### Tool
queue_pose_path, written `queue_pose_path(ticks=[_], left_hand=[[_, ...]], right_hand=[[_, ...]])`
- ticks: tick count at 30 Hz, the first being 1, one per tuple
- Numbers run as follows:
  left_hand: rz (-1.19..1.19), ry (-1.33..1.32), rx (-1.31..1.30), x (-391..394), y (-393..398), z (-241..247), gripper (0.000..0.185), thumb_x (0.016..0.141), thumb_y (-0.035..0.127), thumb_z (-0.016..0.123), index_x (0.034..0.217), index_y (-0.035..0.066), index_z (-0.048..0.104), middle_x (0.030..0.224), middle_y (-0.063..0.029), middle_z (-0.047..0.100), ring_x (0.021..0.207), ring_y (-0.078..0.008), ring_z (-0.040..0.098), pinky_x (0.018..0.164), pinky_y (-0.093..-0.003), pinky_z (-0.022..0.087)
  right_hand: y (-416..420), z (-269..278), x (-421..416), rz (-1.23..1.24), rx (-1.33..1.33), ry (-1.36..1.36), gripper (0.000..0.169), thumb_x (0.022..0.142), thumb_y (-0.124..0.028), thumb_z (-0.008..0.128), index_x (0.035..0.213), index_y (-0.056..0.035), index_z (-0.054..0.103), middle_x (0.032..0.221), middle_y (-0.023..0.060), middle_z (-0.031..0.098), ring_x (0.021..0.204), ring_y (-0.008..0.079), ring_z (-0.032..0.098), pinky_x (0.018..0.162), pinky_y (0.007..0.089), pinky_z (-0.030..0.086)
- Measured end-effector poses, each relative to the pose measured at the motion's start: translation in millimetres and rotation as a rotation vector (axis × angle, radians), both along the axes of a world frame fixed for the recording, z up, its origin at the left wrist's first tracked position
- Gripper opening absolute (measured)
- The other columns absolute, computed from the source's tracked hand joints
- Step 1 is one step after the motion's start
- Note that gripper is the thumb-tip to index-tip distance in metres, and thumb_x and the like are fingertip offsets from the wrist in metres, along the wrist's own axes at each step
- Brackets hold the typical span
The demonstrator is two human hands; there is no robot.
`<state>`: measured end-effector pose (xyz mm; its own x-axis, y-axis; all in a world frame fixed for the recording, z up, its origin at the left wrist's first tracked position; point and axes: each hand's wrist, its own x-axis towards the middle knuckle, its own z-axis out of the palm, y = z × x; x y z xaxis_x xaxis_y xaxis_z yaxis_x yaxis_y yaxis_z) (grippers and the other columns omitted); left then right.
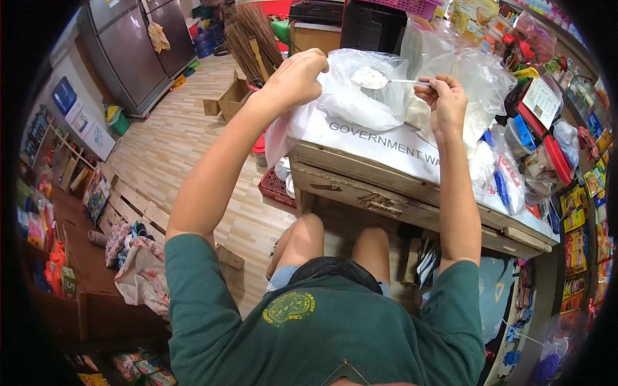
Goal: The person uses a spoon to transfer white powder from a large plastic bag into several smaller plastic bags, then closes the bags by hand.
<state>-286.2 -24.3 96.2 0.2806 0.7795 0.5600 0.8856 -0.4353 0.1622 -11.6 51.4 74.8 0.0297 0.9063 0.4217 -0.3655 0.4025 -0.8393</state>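
My right hand (445,99) grips the handle of a metal spoon (408,82), its bowl heaped with white powder (369,77). The spoon's bowl is over the mouth of a clear plastic bag (372,113) that lies on a wooden table (357,169) with a printed white cover. At the bag's left edge, my left hand (301,72) is closed with its fingertips on the thin plastic. Larger clear bags of white powder (475,120) stand just beyond and beside my right hand.
Tubs, bags and a desk calendar (541,101) crowd the table's right side. A black container (374,29) stands at the back. An open cardboard box (226,99) and stick brooms (241,43) are left of the table. A red crate (276,190) sits on the floor. My knees are at the table's front.
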Motion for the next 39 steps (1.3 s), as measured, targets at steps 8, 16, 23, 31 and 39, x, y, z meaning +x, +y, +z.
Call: queue_pose_path(ticks=[8,16,23,31,39], left_hand=[[0.023,0.063,-0.325,10,19,13,0.038,0.066,-0.002,0.048,0.101,-0.007,0.06,0.102,-0.0228,0.061,0.09,-0.0293,0.062,0.082,-0.0352,0.048],[-0.016,-0.029,-0.507,26,23,28,0.041,0.062,0.004,0.053,0.099,-0.011,0.062,0.073,-0.0222,0.065,0.062,-0.0228,0.066,0.06,-0.032,0.052],[-0.026,-0.075,-0.507,33,27,24,0.043,0.061,0.005,0.057,0.099,-0.016,0.06,0.07,-0.0211,0.064,0.058,-0.0199,0.065,0.056,-0.0296,0.053],[-0.081,-0.303,-0.578,22,22,34,0.046,0.065,0.008,0.058,0.106,-0.014,0.058,0.073,-0.0166,0.064,0.059,-0.0169,0.065,0.056,-0.0272,0.053],[-0.372,-0.629,-0.591,49,4,58,0.039,0.068,0.008,0.06,0.102,-0.012,0.062,0.075,-0.0116,0.065,0.061,-0.0135,0.063,0.059,-0.0238,0.053]], right_hand=[[-3,21,-1,0.024,0.056,-0.001,0.013,0.083,0.003,0.048,0.096,0.0046,0.047,0.084,0.0225,0.063,0.062,0.0247,0.066,0.057,0.0314,0.057],[-6,26,-17,0.091,0.066,-0.12,0.013,0.083,0.0,0.05,0.096,0.0044,0.048,0.082,0.0204,0.064,0.06,0.0227,0.065,0.055,0.0299,0.056],[-11,27,-48,0.128,0.073,-0.27,0.02,0.082,-0.001,0.053,0.1,0.0065,0.047,0.08,0.018,0.063,0.057,0.0204,0.065,0.054,0.0286,0.055],[-27,36,-78,0.341,0.271,-0.595,0.004,0.086,0.001,0.056,0.09,0.0004,0.055,0.081,0.0112,0.065,0.066,0.0141,0.063,0.058,0.0241,0.051],[-49,97,-16,0.153,0.555,-0.555,0.008,0.087,-0.003,0.055,0.093,-0.0044,0.06,0.088,0.0088,0.067,0.07,0.0123,0.062,0.067,0.0262,0.05]])
